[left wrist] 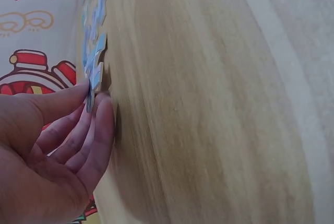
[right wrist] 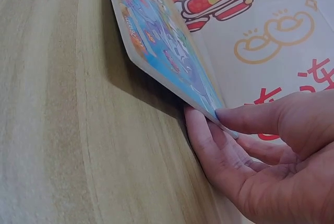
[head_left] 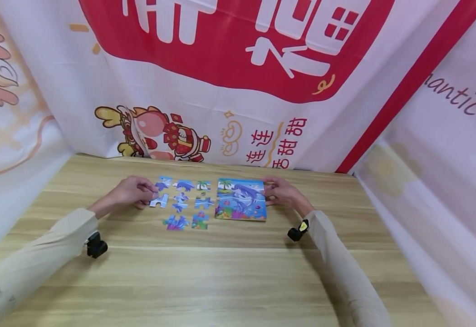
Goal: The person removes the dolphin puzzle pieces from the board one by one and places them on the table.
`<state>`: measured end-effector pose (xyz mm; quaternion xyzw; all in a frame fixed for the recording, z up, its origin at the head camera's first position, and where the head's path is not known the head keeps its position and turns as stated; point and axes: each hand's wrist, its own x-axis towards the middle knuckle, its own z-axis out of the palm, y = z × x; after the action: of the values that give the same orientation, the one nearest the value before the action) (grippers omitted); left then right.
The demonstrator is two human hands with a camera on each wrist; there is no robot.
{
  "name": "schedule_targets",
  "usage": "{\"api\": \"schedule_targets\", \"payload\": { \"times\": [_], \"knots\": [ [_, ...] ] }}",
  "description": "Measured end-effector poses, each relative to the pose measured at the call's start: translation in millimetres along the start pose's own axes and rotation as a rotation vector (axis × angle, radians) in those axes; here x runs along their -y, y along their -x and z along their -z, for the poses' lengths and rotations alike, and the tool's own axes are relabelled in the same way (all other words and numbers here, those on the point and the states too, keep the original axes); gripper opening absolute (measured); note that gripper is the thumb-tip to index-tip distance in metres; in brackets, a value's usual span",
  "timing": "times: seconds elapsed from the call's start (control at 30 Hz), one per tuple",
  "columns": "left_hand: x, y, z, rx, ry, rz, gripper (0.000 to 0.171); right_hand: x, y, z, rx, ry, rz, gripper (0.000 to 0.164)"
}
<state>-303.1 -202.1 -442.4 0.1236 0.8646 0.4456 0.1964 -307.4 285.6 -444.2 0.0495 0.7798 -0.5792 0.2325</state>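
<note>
My left hand point(head_left: 133, 190) pinches a blue jigsaw puzzle piece point(head_left: 159, 201) between thumb and fingers, at the left side of a group of pieces. In the left wrist view the puzzle piece point(left wrist: 96, 77) is seen nearly edge-on, close over the table. Several other puzzle pieces point(head_left: 180, 202) with dolphin and coral prints lie in loose rows, with gaps between them. To their right is a square picture board point(head_left: 242, 200) showing dolphins in a blue sea. My right hand point(head_left: 283, 193) grips its right edge, thumb on top and fingers beneath; the board point(right wrist: 156, 41) tilts slightly in the right wrist view.
The pieces and board are on a wood-grain table point(head_left: 221, 272). A printed white and red curtain point(head_left: 205, 81) hangs along the table's back edge, and more cloth point(head_left: 438, 181) closes off the right side. Small black cameras point(head_left: 96, 246) sit on both wrists.
</note>
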Motion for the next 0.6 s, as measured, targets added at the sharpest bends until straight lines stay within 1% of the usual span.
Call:
{"api": "schedule_targets", "payload": {
  "times": [0.13, 0.27, 0.43, 0.6],
  "knots": [
    [-0.4, -2.6, -3.9, -0.047, -0.064, 0.010, 0.031, -0.7, 0.8, 1.3, -0.003, -0.011, 0.008, 0.061],
    [1.1, -1.2, -4.7, -0.077, -0.106, 0.017, 0.028, -0.6, 0.3, -0.4, -0.001, -0.015, 0.014, 0.061],
    [1.9, -0.6, -6.0, -0.098, -0.145, 0.000, 0.025, -0.4, 2.3, -0.4, 0.002, -0.013, 0.017, 0.062],
    [0.7, 2.7, -3.3, -0.103, -0.208, -0.044, 0.027, 0.7, 3.6, -1.8, 0.005, -0.004, 0.021, 0.062]
  ]
}}
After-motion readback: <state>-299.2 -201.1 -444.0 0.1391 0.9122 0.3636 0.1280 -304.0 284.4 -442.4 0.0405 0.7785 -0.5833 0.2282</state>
